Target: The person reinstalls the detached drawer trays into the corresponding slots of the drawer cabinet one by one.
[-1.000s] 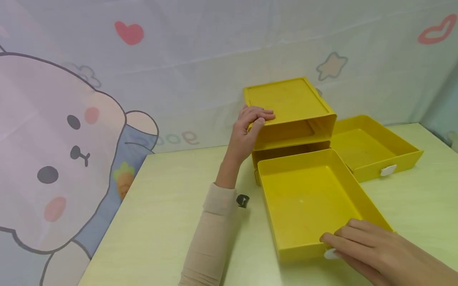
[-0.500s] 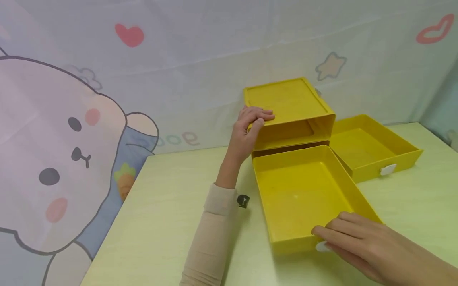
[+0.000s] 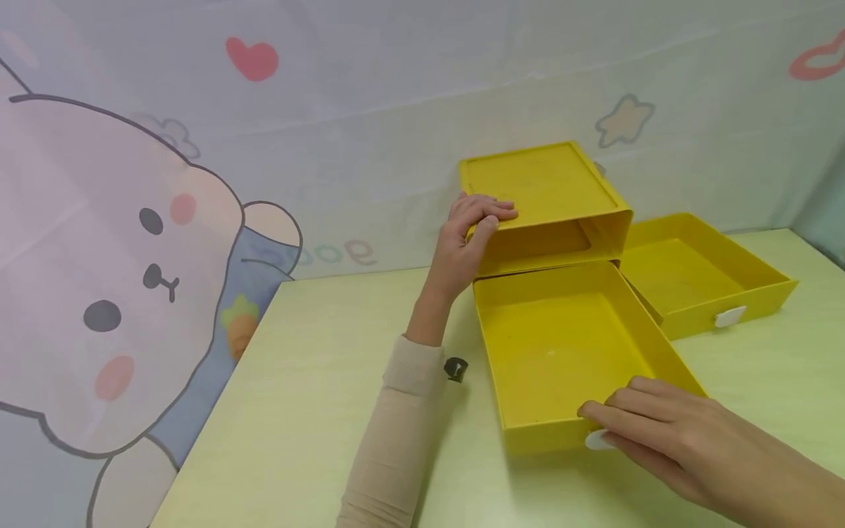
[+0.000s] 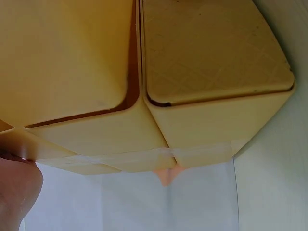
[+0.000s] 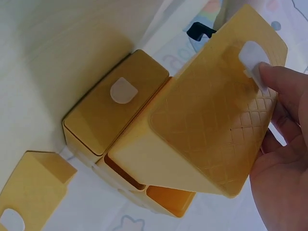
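A yellow drawer cabinet [image 3: 548,183] stands at the back of the table, its top compartment hollow at the front. My left hand [image 3: 458,246] rests on the cabinet's top left corner, fingers lying on the top. In front, a yellow drawer [image 3: 551,438] has its back end at the middle compartment. My right hand [image 3: 680,440] grips this drawer's front, with fingers over the rim and the thumb on the white handle [image 5: 251,57]. Beneath it, a lower drawer [image 5: 115,115] sits fully inside the cabinet in the right wrist view.
Another yellow drawer [image 3: 719,319] with a white handle lies on the table to the cabinet's right. A small black piece [image 3: 455,369] shows beside the left cuff. Behind the pale table [image 3: 317,381] hangs a printed cloth [image 3: 370,147].
The right hand has pushed the drawer back and left, and its back end now meets the middle opening. The left hand stays on the cabinet's corner. The head view has shifted slightly.
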`<state>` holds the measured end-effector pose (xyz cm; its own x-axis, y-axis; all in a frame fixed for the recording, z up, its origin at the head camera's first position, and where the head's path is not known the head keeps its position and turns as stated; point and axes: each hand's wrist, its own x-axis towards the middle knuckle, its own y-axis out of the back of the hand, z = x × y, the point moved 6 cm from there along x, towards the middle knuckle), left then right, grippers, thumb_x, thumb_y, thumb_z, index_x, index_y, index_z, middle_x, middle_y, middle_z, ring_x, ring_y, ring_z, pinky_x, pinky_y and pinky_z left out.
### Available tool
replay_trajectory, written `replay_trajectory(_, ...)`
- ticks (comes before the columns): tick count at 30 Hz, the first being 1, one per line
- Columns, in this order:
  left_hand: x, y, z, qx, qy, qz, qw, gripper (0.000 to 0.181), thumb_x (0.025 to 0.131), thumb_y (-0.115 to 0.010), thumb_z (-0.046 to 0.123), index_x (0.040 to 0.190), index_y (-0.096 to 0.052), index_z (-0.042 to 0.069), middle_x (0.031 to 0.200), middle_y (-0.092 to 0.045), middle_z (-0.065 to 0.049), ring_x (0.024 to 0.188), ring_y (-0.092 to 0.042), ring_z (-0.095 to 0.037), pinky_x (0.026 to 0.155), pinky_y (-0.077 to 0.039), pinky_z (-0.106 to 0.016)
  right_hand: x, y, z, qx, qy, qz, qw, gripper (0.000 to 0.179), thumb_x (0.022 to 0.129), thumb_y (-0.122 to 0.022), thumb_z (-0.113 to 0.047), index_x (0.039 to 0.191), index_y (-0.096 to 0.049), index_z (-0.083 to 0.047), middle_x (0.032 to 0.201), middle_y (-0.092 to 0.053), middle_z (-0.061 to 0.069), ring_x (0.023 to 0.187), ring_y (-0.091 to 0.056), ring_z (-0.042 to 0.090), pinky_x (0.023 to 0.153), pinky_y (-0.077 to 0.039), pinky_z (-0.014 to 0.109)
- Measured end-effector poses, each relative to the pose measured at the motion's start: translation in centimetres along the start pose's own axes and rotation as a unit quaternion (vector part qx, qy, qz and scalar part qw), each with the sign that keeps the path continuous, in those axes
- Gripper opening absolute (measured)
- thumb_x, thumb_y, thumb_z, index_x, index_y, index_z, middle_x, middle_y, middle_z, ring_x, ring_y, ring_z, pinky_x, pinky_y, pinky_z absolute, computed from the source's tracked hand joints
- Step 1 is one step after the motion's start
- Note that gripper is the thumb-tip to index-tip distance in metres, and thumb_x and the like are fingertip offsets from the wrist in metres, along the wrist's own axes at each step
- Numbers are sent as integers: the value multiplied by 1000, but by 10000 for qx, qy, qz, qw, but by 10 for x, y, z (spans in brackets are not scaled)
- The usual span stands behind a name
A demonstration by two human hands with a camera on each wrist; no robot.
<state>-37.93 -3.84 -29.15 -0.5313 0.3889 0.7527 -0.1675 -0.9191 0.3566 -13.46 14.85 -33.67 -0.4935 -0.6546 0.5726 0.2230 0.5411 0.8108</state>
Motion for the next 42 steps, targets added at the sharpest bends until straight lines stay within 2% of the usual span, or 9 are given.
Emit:
replay_trajectory(8,1,0,1,46,29,-3,10000,33,110,-48,12,117,-76,-4,128,-71,-20,130,-56,-24,134,-8,-36,3,1,5,-95,-48,51,9999,44,111,-40,-48,127,-75,-25,106,-62,-27,89,-54,-4,81,-43,5)
replay_trajectory(17,2,0,1,28,45,15,10000,33,110,-48,12,117,-76,-4,129,-71,-20,130,-55,-23,133,-8,-36,9,6,9,-15,94,197,9998,45,113,-39,-46,127,-75,-22,107,-63,-25,90,-54,-3,80,-43,7)
replay_trajectory(31,1,2,1,125,-9,24,9999,34,111,-47,13,117,-76,-3,128,-71,-19,130,-55,-25,134,-9,-37,23,9,16,-113,27,103,9999,35,109,-51,-45,125,-75,-24,105,-61,-26,88,-54,-3,79,-44,9)
replay_trajectory(38,2,2,1,76,-44,22,10000,32,110,-48,12,116,-76,-3,128,-71,-20,130,-55,-25,134,-9,-38,26,8,19,-168,-36,76,9998,34,108,-53,-46,123,-75,-25,103,-60,-27,86,-53,-3,78,-44,9)
replay_trajectory(42,1,1,0,93,15,10,10000,32,110,-48,12,117,-76,-3,128,-71,-20,131,-55,-25,133,-11,-37,28,8,20,-190,-119,-22,9997,26,106,-61,-42,123,-75,-27,103,-60,-28,85,-54,-4,77,-45,9)
